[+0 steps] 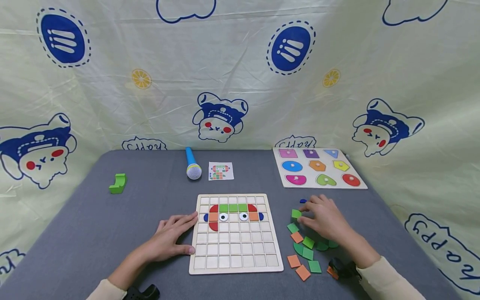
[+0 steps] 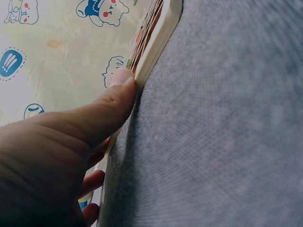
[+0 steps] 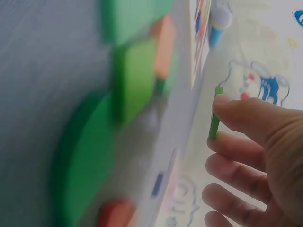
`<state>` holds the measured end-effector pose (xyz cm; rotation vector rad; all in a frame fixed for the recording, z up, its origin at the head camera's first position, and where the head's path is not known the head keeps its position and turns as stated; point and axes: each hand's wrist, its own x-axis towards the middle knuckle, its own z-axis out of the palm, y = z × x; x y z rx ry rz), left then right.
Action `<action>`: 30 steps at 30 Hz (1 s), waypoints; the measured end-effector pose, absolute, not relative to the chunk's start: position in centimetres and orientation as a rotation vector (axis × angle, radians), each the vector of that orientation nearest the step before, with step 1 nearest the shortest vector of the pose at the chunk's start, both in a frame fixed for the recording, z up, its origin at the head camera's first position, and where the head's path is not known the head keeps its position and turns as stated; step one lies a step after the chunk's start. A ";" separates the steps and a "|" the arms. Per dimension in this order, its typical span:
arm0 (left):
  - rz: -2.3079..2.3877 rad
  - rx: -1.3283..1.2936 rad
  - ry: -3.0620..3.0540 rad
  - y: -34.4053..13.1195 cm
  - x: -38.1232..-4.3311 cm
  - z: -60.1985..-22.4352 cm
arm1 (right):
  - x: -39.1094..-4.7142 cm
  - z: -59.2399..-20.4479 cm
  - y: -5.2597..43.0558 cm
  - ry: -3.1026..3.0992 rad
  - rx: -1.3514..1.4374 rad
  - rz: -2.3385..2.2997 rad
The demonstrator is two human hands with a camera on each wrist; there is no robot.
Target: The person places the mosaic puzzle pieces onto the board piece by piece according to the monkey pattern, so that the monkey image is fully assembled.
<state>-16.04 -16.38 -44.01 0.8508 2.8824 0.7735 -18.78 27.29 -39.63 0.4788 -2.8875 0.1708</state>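
Note:
A wooden grid board (image 1: 236, 250) lies in the middle of the table. Red, green, orange and blue tiles and two eye tiles (image 1: 223, 216) fill part of its upper rows. Against the board's left edge rests my left hand (image 1: 170, 237), its thumb and fingertips touching the rim; the left wrist view shows the thumb (image 2: 106, 106) on that edge. To the right of the board my right hand (image 1: 324, 216) pinches a light green square tile (image 1: 296, 213) between thumb and index finger. That tile (image 3: 215, 124) appears edge-on in the right wrist view.
Loose green and orange tiles (image 1: 308, 242) lie under and below my right hand, with a blue piece (image 1: 303, 201) behind it. Farther back are a picture card (image 1: 221, 171), a blue toy microphone (image 1: 192, 164) and a shape puzzle board (image 1: 318, 166). A green block (image 1: 118, 183) stands far left.

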 end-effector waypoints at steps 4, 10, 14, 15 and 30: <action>0.775 0.859 2.884 -16.4 -16.0 -44.0 | -18.7 -39.4 25.3 -2.839 0.549 0.175; 0.778 0.861 2.880 -16.4 -16.0 -44.1 | -19.0 -39.3 22.2 -2.796 0.680 0.207; 0.776 0.865 2.882 -16.5 -16.0 -44.0 | -19.2 -39.4 20.1 -2.770 0.787 0.211; 0.775 0.865 2.882 -16.5 -16.0 -44.1 | -19.2 -39.4 19.6 -2.766 0.808 0.213; 0.784 0.864 2.886 -16.4 -16.1 -44.1 | -19.7 -39.7 13.1 -2.733 1.055 0.178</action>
